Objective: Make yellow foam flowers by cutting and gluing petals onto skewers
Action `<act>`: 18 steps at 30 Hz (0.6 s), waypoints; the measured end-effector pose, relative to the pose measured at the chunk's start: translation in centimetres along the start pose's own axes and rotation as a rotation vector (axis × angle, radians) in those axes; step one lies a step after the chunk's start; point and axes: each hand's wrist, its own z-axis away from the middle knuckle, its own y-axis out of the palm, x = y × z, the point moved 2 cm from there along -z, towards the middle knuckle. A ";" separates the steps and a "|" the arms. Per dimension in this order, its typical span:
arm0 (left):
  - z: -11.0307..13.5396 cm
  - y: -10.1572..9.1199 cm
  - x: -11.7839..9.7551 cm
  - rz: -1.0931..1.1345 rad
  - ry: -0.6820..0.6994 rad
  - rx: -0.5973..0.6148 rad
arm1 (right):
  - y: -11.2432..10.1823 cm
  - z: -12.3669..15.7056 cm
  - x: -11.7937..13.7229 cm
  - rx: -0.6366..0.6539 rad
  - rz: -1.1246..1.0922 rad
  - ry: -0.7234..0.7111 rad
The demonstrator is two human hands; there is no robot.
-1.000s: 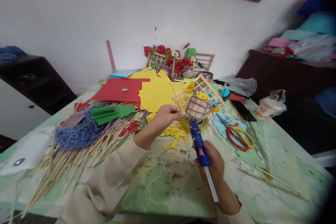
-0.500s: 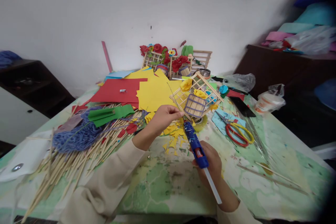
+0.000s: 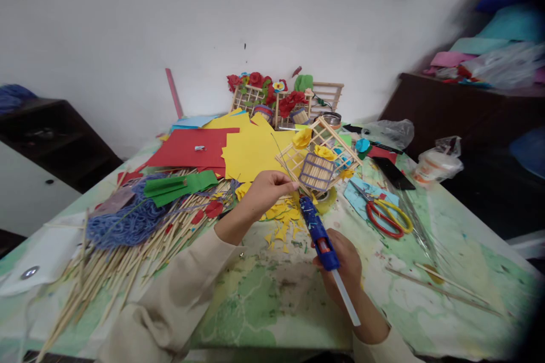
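My left hand [image 3: 266, 191] has its thumb and fingertips closed on a thin dark wire [image 3: 281, 157], which slants up and to the left. Just below those fingertips is the nozzle end of a blue glue gun [image 3: 314, 224], wrapped in my right hand [image 3: 344, 261]. A white glue stick [image 3: 347, 298] sticks out of the gun's back end. Behind the fingertips leans a small stick lattice [image 3: 336, 137] with yellow paper flowers [image 3: 325, 152] and a little stick basket [image 3: 317, 172] bound in purple yarn. Whether the nozzle touches the wire is too small to tell.
Wooden sticks [image 3: 114, 272] and purple yarn [image 3: 123, 221] cover the left side. Yellow paper [image 3: 251, 153] and red paper [image 3: 187, 147] lie behind. On the right are scissors [image 3: 385, 218], a phone [image 3: 394, 173] and a plastic tub [image 3: 436, 167]. Flowered lattices stand against the wall.
The glue gun and my right hand have shifted very slightly to the right. My left hand stays in place with the wire.
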 end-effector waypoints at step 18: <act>0.0 -0.1 0.1 0.003 0.017 -0.003 | -0.1 0.1 0.0 -0.007 0.022 -0.009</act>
